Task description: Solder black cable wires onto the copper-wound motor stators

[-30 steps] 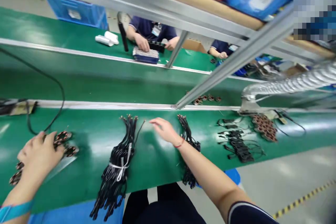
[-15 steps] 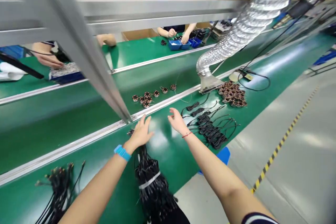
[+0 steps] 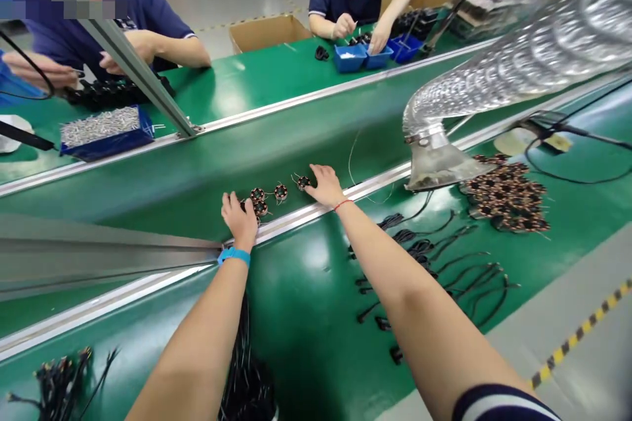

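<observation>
Small motor stators point(image 3: 257, 195) with copper windings lie in a loose group on the green conveyor belt point(image 3: 207, 177), past the metal rail. My left hand point(image 3: 240, 217), a blue band at its wrist, curves over the left end of this group with its fingers apart, partly covering some stators. At the group's right end, my right hand point(image 3: 324, 185) cups a single stator point(image 3: 303, 182); thumb and forefinger are spread around it, touching it. Another stator point(image 3: 281, 192) sits between the hands. Below my left forearm, a thick bundle of black cables point(image 3: 247, 368) lies partly hidden.
Coiled black cables point(image 3: 419, 250) and a large cluster of stators point(image 3: 508, 194) lie on the right. A silver duct point(image 3: 459, 99) hangs above. More cables point(image 3: 64, 381) are at lower left. A metal post point(image 3: 108, 256) stands left. Two co-workers sit opposite, near blue bins point(image 3: 350, 59).
Both hands have moved forward over the rail, from above the near table to the stators on the belt. The view has tilted up, showing more of the co-workers.
</observation>
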`<action>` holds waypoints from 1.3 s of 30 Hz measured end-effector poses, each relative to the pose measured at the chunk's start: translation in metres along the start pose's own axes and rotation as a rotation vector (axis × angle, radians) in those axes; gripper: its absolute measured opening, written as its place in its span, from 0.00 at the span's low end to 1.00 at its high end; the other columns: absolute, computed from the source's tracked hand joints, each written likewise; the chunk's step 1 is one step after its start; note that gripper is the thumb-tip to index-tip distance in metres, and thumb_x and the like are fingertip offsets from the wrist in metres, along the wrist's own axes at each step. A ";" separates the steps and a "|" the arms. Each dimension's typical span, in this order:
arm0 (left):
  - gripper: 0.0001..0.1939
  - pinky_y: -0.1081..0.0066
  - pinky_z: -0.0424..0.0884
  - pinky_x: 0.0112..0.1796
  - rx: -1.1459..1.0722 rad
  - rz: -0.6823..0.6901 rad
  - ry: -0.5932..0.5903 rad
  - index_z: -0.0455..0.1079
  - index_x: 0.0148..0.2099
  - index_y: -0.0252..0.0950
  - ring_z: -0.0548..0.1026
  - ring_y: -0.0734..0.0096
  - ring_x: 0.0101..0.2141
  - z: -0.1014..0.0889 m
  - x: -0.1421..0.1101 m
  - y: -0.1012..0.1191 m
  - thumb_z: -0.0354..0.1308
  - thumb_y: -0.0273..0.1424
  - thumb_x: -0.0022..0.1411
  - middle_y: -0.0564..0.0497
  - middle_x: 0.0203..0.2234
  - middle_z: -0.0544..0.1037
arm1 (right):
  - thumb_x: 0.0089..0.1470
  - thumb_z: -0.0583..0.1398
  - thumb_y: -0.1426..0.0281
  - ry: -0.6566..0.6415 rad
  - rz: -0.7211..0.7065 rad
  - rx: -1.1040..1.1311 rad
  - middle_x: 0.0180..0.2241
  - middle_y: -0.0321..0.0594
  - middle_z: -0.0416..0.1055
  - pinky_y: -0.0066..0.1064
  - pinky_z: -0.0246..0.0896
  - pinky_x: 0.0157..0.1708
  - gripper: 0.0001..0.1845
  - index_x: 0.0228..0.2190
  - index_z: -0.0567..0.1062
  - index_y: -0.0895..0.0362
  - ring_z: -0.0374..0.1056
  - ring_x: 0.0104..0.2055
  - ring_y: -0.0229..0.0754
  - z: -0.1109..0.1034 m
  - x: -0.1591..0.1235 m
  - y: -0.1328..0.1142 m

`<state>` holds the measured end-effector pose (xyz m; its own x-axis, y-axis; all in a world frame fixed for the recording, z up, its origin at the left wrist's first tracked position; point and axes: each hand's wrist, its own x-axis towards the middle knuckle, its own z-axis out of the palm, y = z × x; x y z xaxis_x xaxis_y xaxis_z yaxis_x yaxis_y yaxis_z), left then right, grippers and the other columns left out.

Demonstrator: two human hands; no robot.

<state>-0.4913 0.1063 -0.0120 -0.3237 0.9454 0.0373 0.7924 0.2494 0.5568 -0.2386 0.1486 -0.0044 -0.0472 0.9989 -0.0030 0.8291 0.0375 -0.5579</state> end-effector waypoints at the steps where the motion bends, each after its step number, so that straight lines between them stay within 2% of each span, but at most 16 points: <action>1: 0.28 0.54 0.53 0.63 -0.006 0.043 -0.016 0.58 0.65 0.28 0.55 0.50 0.64 0.002 -0.001 -0.001 0.43 0.38 0.68 0.35 0.65 0.55 | 0.51 0.62 0.64 -0.035 -0.067 -0.011 0.60 0.52 0.59 0.57 0.50 0.60 0.39 0.62 0.57 0.58 0.50 0.63 0.61 0.007 -0.005 -0.007; 3: 0.26 0.59 0.55 0.62 -0.017 0.118 -0.047 0.63 0.62 0.29 0.59 0.55 0.62 0.006 0.000 0.003 0.43 0.37 0.68 0.37 0.63 0.61 | 0.47 0.65 0.61 -0.094 -0.200 -0.034 0.60 0.51 0.59 0.54 0.53 0.58 0.43 0.62 0.58 0.55 0.54 0.60 0.61 0.019 -0.017 -0.026; 5: 0.24 0.61 0.57 0.61 -0.027 0.167 -0.070 0.65 0.60 0.30 0.62 0.57 0.60 0.009 0.005 0.011 0.43 0.38 0.69 0.39 0.60 0.64 | 0.45 0.67 0.59 -0.124 -0.291 -0.064 0.62 0.54 0.55 0.53 0.54 0.57 0.46 0.62 0.59 0.56 0.55 0.58 0.61 0.030 -0.025 -0.043; 8: 0.23 0.63 0.61 0.59 -0.032 0.209 -0.100 0.65 0.58 0.30 0.67 0.60 0.56 0.009 0.021 0.022 0.41 0.37 0.70 0.40 0.56 0.70 | 0.46 0.67 0.58 -0.128 -0.365 -0.114 0.61 0.56 0.55 0.52 0.55 0.56 0.44 0.60 0.61 0.59 0.57 0.56 0.60 0.038 -0.026 -0.056; 10: 0.22 0.63 0.59 0.60 -0.014 0.222 -0.096 0.66 0.58 0.31 0.65 0.60 0.57 0.003 0.028 0.026 0.43 0.36 0.70 0.41 0.55 0.71 | 0.47 0.67 0.59 -0.124 -0.404 -0.141 0.61 0.56 0.55 0.52 0.55 0.57 0.42 0.59 0.62 0.60 0.55 0.57 0.60 0.041 -0.024 -0.057; 12: 0.23 0.58 0.54 0.62 0.027 0.188 -0.036 0.64 0.60 0.30 0.59 0.55 0.61 -0.006 0.027 0.026 0.45 0.36 0.69 0.39 0.60 0.65 | 0.48 0.67 0.59 -0.115 -0.437 -0.159 0.63 0.56 0.53 0.53 0.55 0.57 0.41 0.59 0.62 0.61 0.51 0.61 0.62 0.043 -0.023 -0.057; 14: 0.26 0.49 0.51 0.61 0.078 0.120 0.045 0.59 0.63 0.28 0.54 0.46 0.62 -0.014 0.013 0.023 0.48 0.35 0.67 0.35 0.63 0.58 | 0.49 0.66 0.59 -0.114 -0.470 -0.168 0.63 0.56 0.52 0.53 0.55 0.57 0.39 0.59 0.62 0.61 0.46 0.64 0.63 0.046 -0.024 -0.058; 17: 0.27 0.44 0.57 0.57 0.155 0.061 0.077 0.59 0.63 0.27 0.57 0.40 0.60 -0.019 -0.020 0.014 0.52 0.31 0.63 0.32 0.63 0.56 | 0.51 0.65 0.59 -0.131 -0.533 -0.171 0.63 0.55 0.53 0.53 0.58 0.56 0.38 0.58 0.62 0.60 0.46 0.64 0.62 0.050 -0.024 -0.064; 20: 0.27 0.47 0.64 0.53 0.212 0.078 0.023 0.61 0.62 0.28 0.63 0.42 0.56 -0.018 -0.046 0.003 0.54 0.27 0.61 0.33 0.62 0.59 | 0.51 0.64 0.62 -0.154 -0.602 -0.179 0.62 0.53 0.55 0.51 0.60 0.55 0.35 0.58 0.62 0.61 0.48 0.63 0.61 0.051 -0.019 -0.070; 23: 0.26 0.51 0.66 0.50 0.246 0.067 0.011 0.60 0.62 0.28 0.67 0.46 0.52 -0.017 -0.052 -0.005 0.50 0.24 0.62 0.33 0.58 0.65 | 0.53 0.60 0.70 -0.180 -0.651 -0.197 0.62 0.52 0.56 0.49 0.62 0.53 0.30 0.57 0.62 0.61 0.54 0.58 0.57 0.049 -0.010 -0.075; 26: 0.25 0.50 0.64 0.53 0.273 0.016 0.059 0.59 0.63 0.26 0.64 0.46 0.54 -0.020 -0.049 -0.005 0.46 0.24 0.64 0.31 0.59 0.62 | 0.55 0.57 0.73 -0.206 -0.677 -0.215 0.62 0.52 0.55 0.47 0.64 0.50 0.28 0.57 0.62 0.60 0.56 0.54 0.54 0.049 -0.004 -0.082; 28: 0.24 0.50 0.60 0.56 0.291 0.012 0.071 0.59 0.63 0.27 0.60 0.46 0.57 -0.022 -0.050 -0.001 0.46 0.25 0.65 0.33 0.62 0.58 | 0.55 0.57 0.72 -0.228 -0.692 -0.222 0.62 0.49 0.54 0.46 0.65 0.49 0.27 0.57 0.63 0.58 0.56 0.53 0.53 0.050 -0.001 -0.088; 32: 0.26 0.49 0.63 0.54 0.325 0.012 0.024 0.60 0.62 0.29 0.60 0.44 0.57 -0.027 -0.054 0.009 0.50 0.35 0.65 0.35 0.59 0.63 | 0.54 0.58 0.70 -0.278 -0.689 -0.231 0.60 0.46 0.57 0.43 0.66 0.49 0.26 0.55 0.64 0.56 0.55 0.53 0.53 0.054 0.003 -0.102; 35: 0.30 0.47 0.64 0.53 0.352 -0.031 -0.016 0.58 0.63 0.29 0.61 0.42 0.55 -0.031 -0.049 0.014 0.54 0.37 0.62 0.35 0.58 0.64 | 0.55 0.58 0.68 -0.292 -0.622 -0.237 0.59 0.47 0.57 0.42 0.67 0.46 0.28 0.57 0.62 0.55 0.57 0.52 0.51 0.060 0.004 -0.112; 39: 0.26 0.45 0.68 0.49 0.379 -0.150 -0.068 0.62 0.60 0.32 0.59 0.38 0.58 -0.031 -0.033 0.018 0.55 0.32 0.60 0.33 0.63 0.58 | 0.54 0.60 0.64 -0.285 -0.486 -0.247 0.55 0.48 0.61 0.40 0.70 0.42 0.25 0.54 0.65 0.54 0.57 0.52 0.53 0.071 0.003 -0.130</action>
<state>-0.4829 0.0734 0.0227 -0.4256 0.9011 -0.0829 0.8772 0.4333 0.2067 -0.3854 0.1448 0.0093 -0.5710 0.8201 -0.0373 0.7782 0.5262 -0.3429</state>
